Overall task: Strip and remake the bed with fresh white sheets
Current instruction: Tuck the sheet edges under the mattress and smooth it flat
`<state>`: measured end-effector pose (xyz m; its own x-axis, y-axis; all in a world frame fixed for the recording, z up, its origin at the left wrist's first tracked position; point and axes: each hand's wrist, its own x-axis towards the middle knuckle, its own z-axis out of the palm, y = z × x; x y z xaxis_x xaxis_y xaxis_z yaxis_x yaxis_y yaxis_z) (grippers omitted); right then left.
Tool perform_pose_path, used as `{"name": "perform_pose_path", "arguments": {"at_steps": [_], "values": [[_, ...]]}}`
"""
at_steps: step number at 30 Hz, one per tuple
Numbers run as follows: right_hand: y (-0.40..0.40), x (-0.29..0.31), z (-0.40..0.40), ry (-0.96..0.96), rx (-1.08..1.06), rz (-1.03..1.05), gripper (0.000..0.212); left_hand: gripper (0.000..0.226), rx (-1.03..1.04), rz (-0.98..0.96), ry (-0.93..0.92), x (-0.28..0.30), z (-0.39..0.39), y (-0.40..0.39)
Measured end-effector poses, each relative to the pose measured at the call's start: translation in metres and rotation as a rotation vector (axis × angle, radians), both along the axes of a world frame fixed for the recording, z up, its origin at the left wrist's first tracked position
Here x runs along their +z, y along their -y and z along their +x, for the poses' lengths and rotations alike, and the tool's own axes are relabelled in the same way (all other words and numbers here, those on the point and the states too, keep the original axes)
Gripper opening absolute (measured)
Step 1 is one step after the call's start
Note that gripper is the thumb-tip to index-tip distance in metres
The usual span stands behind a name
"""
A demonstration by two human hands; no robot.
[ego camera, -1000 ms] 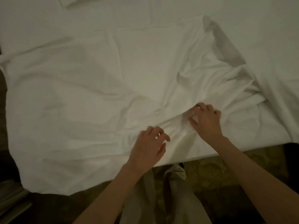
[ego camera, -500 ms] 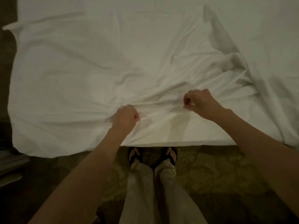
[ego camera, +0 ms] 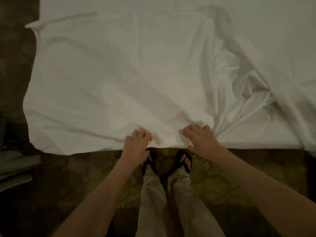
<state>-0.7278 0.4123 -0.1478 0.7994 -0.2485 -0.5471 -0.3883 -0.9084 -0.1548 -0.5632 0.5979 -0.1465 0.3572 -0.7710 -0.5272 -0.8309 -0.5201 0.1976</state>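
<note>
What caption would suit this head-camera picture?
Both hands, left hand and right hand, grip the near edge of a white sheet on the bed.

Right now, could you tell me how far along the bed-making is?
Done: a white cotton sheet lies spread across the bed. In hand: the left hand and right hand grip its near edge. Left: bunched folds on the right need smoothing; the edge hangs untucked.
</note>
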Motion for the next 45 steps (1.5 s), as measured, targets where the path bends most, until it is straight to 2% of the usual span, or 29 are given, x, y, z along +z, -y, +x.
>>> {"name": "perform_pose_path", "arguments": {"at_steps": [3, 5, 7, 8, 11, 12, 16, 17, 20, 24, 31, 38, 43, 45], "values": [[0.000, 0.000, 0.012, 0.019, -0.068, 0.096, 0.016, 0.029, 0.117, 0.047, 0.121, -0.004, 0.027, -0.022], [0.013, 0.009, 0.017, 0.045, -0.308, 0.283, 0.011, 0.029, 0.151, 0.069, 0.182, -0.003, 0.048, -0.039], [0.027, 0.020, 0.014, 0.202, -0.499, 0.381, 0.012, 0.029, 0.149, 0.067, 0.221, 0.000, 0.062, -0.054], [0.032, 0.024, 0.013, 0.277, -0.526, 0.330, 0.012, 0.027, 0.151, 0.044, 0.229, 0.001, 0.066, -0.061], [0.022, 0.026, 0.018, 0.391, -0.423, -0.004, 0.006, 0.021, 0.208, -0.086, 0.157, 0.000, 0.071, -0.077], [0.012, 0.027, 0.022, 0.409, -0.391, -0.042, 0.008, 0.021, 0.222, -0.113, 0.133, -0.002, 0.072, -0.080], [-0.038, 0.014, 0.039, 0.431, -0.055, 0.005, 0.017, 0.040, 0.243, -0.106, 0.070, -0.008, 0.076, -0.075], [-0.046, 0.008, 0.042, 0.404, -0.042, 0.004, 0.021, 0.042, 0.247, -0.091, 0.071, -0.010, 0.078, -0.071], [-0.054, -0.009, 0.056, 0.261, -0.148, -0.017, 0.033, 0.034, 0.223, -0.071, 0.107, -0.018, 0.089, -0.063], [-0.054, -0.015, 0.070, 0.220, -0.139, -0.038, 0.015, 0.021, 0.104, -0.046, 0.091, -0.023, 0.102, -0.056], [-0.053, 0.015, 0.063, 0.123, -0.148, 0.198, 0.015, 0.023, -0.002, -0.008, -0.148, -0.001, 0.105, -0.083], [-0.053, 0.040, 0.073, 0.110, 0.001, 0.215, 0.012, 0.020, -0.006, -0.090, -0.174, 0.013, 0.097, -0.101], [-0.047, 0.057, 0.070, 0.190, 0.008, 0.252, 0.029, 0.017, 0.020, -0.192, -0.215, 0.020, 0.103, -0.107], [-0.048, 0.061, 0.070, 0.167, 0.007, 0.270, 0.029, 0.018, 0.030, -0.183, -0.237, 0.021, 0.103, -0.110]]}}
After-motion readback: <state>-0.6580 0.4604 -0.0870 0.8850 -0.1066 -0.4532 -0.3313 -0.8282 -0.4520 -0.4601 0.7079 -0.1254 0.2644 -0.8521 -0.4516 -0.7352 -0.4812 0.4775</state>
